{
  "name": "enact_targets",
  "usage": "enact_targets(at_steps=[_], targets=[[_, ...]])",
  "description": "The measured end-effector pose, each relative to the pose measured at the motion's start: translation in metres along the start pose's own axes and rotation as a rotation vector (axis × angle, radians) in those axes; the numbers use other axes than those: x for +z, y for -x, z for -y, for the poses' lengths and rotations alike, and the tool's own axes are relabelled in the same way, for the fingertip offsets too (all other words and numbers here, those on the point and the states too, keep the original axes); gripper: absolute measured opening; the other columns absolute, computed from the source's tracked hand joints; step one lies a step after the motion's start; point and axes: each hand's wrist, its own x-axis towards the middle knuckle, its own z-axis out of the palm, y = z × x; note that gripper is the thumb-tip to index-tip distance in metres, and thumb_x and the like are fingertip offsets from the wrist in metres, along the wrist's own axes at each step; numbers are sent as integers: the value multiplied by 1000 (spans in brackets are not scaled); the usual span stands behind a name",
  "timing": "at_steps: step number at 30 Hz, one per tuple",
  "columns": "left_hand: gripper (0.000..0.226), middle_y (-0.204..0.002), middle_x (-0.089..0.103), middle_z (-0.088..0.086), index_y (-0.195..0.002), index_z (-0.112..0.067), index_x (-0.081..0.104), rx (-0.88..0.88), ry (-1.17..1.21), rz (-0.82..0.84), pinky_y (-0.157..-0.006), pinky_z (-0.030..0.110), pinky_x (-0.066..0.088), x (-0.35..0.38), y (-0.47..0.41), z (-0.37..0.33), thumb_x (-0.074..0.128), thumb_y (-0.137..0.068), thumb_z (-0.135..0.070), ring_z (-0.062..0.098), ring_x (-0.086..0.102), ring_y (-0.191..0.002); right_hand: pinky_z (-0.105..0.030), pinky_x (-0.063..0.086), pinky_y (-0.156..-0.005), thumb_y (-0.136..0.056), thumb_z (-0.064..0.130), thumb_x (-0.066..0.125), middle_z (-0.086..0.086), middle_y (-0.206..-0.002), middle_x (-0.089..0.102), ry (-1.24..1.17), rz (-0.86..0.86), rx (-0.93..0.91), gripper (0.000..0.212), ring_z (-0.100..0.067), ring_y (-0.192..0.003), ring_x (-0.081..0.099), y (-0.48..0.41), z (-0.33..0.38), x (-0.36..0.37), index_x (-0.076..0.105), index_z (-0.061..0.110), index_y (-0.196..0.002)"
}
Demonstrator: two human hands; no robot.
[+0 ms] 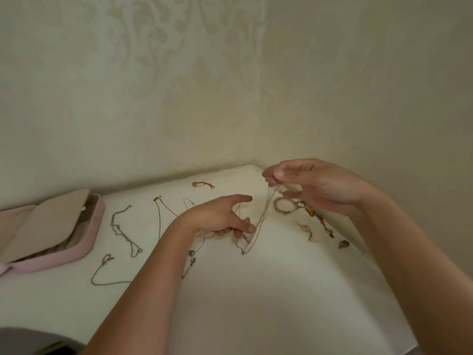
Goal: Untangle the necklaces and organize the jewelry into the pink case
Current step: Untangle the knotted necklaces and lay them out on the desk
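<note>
Right grip (314,185) was up high, pinching the top of the tangled chain (263,216) so it hung taut. Left grip (217,216) pinched it lower down, just above the bench (256,303), probably to tease the strands apart. The other necklaces (122,231) lay spread out separately, I'd guess so they don't re-knot. The pink case (87,249) sat open, well off to the left

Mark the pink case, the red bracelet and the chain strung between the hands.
case (51,263), head view, pink front wall.
red bracelet (203,184), head view, middle of cord.
chain (259,219), head view, middle of hanging strands.
</note>
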Motion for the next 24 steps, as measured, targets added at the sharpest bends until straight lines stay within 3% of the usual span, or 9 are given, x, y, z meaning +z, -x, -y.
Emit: enact_targets(at_steps=[2, 5, 8, 10, 12, 13, 15, 18, 24], targets=[[85, -67, 63, 6, -147, -27, 30, 17, -21, -3, -49, 22, 30, -2, 3, -1, 79, -77, -18, 21, 47, -71, -37, 36, -102, -72, 41, 67, 15, -98, 70, 75, -71, 78, 42, -2, -112, 55, 4, 1, -1, 71, 8, -98], [85, -59, 60, -1, -146, -29, 31, 41, -66, -35, -47, 21, 29, -7, 7, -1, 79, -77, -17, 23, 46, -72, -34, 34, -103, -77, 40, 66, 16, -100, 72, 151, -168, 131, 34, -1, -115, 55, 15, -2, 1, 73, 12, -96], [83, -57, 56, -3, -146, -30, 31, 42, -131, -43, -48, 21, 31, -11, 12, 1, 76, -78, -11, 18, 49, -66, -31, 42, -98, -75, 31, 65, 6, -81, 70, -102, -251, 41, 24, -6, -89, 63, 29, -5, 1, 70, 9, -84], [81, -57, 54, -3, -147, -30, 31, 45, -154, -28, -49, 21, 32, -13, 14, 1, 71, -81, -6, 15, 50, -62, -25, 53, -79, -73, 27, 65, 1, -61, 56, -431, -268, -70, 16, -11, -63, 57, 39, -4, 0, 68, 11, -73], [78, -56, 51, -5, -146, -30, 32, 57, -155, -21, -49, 22, 31, -16, 17, 2, 65, -83, 0, 11, 50, -57, -17, 44, -48, -76, 24, 62, 5, -51, 38, -575, -310, -122, 13, -6, -45, 39, 49, -4, -2, 69, 13, -77], [77, -57, 50, -5, -146, -30, 32, 67, -148, -20, -49, 22, 30, -18, 19, 2, 63, -83, 2, 10, 49, -56, -15, 31, -40, -81, 23, 58, 7, -49, 31, -539, -339, -118, 16, -4, -42, 29, 54, -3, -4, 70, 14, -87], [75, -57, 47, -4, -146, -31, 33, 92, -128, -17, -49, 22, 29, -22, 23, 3, 60, -85, 4, 9, 47, -54, -18, 14, -40, -90, 20, 50, 8, -49, 23, -364, -386, -73, 27, -4, -42, 20, 65, -4, -8, 65, 17, -111], [71, -53, 41, -8, -143, -34, 36, 130, -85, -7, -49, 20, 28, -26, 29, 2, 57, -87, 4, 6, 41, -48, -19, 18, -41, -98, 14, 46, 5, -51, 24, -57, -410, 66, 33, -8, -46, 20, 77, -6, -10, 57, 24, -128], [72, -58, 29, -5, -140, -37, 41, 214, 57, 73, -48, 17, 29, -31, 36, 3, 61, -75, -13, 9, 30, -53, -20, 31, -46, -98, 13, 48, 3, -50, 45, 507, -514, 384, 37, -11, -44, 35, 90, -17, -18, 56, 33, -128]])
